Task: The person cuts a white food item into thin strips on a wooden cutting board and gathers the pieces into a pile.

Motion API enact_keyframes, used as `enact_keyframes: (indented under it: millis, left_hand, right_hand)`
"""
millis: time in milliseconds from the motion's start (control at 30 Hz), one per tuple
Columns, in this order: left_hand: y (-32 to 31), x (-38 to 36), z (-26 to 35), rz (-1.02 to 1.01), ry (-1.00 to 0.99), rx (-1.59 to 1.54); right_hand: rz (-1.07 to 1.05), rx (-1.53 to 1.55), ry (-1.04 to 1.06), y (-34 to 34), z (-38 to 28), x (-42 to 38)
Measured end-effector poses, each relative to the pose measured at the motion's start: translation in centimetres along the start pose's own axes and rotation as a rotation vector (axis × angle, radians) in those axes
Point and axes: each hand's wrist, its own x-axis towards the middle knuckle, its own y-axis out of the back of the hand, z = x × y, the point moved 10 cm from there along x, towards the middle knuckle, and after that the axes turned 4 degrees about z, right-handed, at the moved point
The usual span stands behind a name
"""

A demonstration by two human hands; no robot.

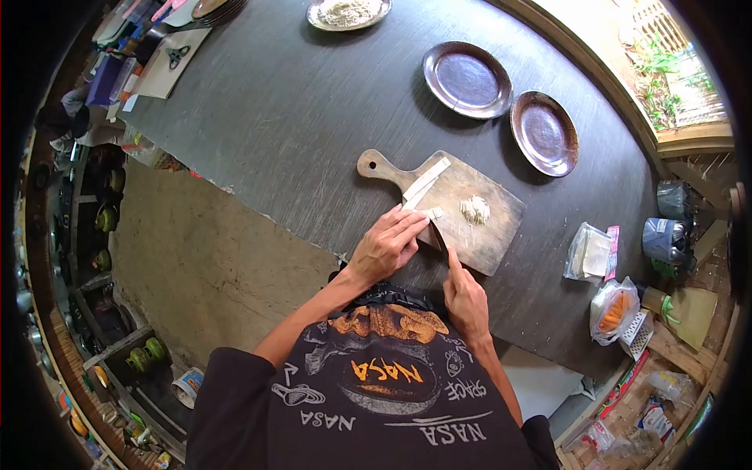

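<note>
A wooden cutting board (495, 233) with a holed handle lies on the dark table. Long pale strips (428, 182) of some food run along its left part; their exact kind I cannot make out. My left hand (388, 244) presses its fingers down on the near end of the strips. Right beside those fingertips is the blade of a knife (440, 237), whose handle is wrapped by my right hand (467, 301). A few small cut pieces lie by the blade. Farther right on the board sits a small heap of finely cut pale bits (475, 209).
Two brown plates (468, 80) (544, 133) stand beyond the board. A plate of pale, floury-looking food (348, 12) is at the far edge. To the right lie a plastic packet (589, 252) and a bag of orange, carrot-like pieces (615, 310). Scissors (178, 55) rest far left.
</note>
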Motion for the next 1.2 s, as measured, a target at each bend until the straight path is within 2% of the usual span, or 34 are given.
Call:
enact_keyframes:
  millis: [367, 1200]
  left_hand:
    - [0.0, -0.1, -0.1, 0.014, -0.020, -0.018]
    - [0.4, 0.1, 0.0, 0.010, -0.017, -0.003]
  right_hand:
    - [0.106, 0.033, 0.134, -0.1, -0.3, 0.8]
    - [0.117, 0.022, 0.113, 0.4, -0.7, 0.6]
